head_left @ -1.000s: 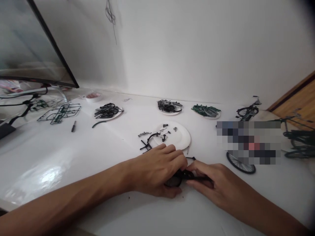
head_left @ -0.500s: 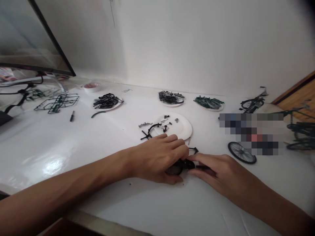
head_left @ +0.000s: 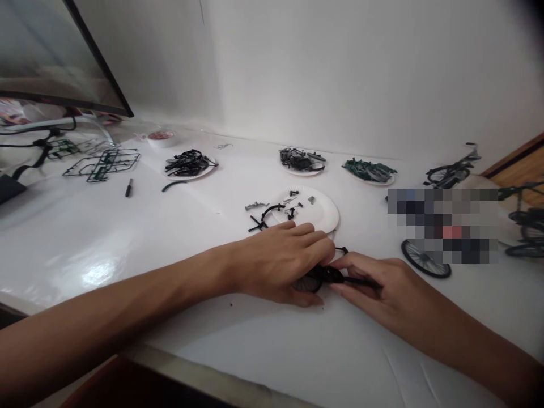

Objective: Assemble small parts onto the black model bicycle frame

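My left hand [head_left: 283, 258] is closed round a black model bicycle assembly [head_left: 332, 274], its palm down over it. A spoked wheel [head_left: 309, 283] shows in part beneath that hand. From the right, my right hand [head_left: 380, 283] pinches the assembly's dark, narrow end between thumb and fingers. The fingers hide much of the assembly, so its full shape is unclear. Just beyond my hands, a white paper plate [head_left: 323, 212] carries several small black and grey parts. A curved black mudguard-like piece [head_left: 272, 209] leans at its left rim.
Along the wall stand plates of black parts [head_left: 191, 164], grey and black parts [head_left: 301, 161] and green parts [head_left: 369, 171]. A loose wheel [head_left: 425, 259] and a model bicycle [head_left: 454, 169] are on the right. Left are a screwdriver [head_left: 128, 188], green part frames [head_left: 104, 164] and a monitor [head_left: 59, 56].
The view has shifted slightly, so the table things sit higher and further right. Both hands keep their hold; a bit more of the dark piece shows between my right fingers.
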Demonstrator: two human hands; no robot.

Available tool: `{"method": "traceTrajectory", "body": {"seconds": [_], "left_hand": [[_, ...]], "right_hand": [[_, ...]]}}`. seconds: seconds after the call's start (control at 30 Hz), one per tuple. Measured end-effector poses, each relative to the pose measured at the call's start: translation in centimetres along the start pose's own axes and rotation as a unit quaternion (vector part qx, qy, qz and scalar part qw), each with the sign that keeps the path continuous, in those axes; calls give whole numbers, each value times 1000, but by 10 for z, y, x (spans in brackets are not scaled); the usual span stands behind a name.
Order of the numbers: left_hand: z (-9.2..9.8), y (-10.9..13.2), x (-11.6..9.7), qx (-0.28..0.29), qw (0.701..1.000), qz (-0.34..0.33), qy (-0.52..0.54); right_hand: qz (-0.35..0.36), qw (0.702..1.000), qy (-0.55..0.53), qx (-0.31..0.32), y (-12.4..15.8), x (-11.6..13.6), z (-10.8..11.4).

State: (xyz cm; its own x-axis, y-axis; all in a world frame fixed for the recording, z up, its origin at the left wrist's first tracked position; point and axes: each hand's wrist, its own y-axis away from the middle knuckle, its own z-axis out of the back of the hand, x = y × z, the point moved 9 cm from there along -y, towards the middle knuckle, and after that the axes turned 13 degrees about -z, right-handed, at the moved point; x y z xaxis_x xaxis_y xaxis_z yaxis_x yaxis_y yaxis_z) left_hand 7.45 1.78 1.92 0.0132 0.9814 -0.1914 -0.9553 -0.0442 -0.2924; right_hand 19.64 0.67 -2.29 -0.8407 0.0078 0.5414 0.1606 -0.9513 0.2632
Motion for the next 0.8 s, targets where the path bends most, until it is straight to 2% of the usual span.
{"method": "traceTrajectory", "body": {"seconds": [0.2, 0.33, 0.53, 0.63, 0.8], "left_hand": [[2, 1, 0, 11, 1000, -1, -3], [3, 1, 0, 10, 1000, 22, -4], [6, -3, -11, -8, 998, 19, -56], [5, -4, -11, -7, 998, 34, -54], [-1, -1, -7, -8, 998, 56, -27]], "right_hand": [[0, 1000, 1, -3, 3, 10, 6], [10, 1000, 8, -9, 5, 13, 7], [2, 1000, 21, -4, 2, 5, 2], [-2, 1000, 14, 0, 0, 1, 1], [19, 998, 60, -6, 1, 5, -2]]}}
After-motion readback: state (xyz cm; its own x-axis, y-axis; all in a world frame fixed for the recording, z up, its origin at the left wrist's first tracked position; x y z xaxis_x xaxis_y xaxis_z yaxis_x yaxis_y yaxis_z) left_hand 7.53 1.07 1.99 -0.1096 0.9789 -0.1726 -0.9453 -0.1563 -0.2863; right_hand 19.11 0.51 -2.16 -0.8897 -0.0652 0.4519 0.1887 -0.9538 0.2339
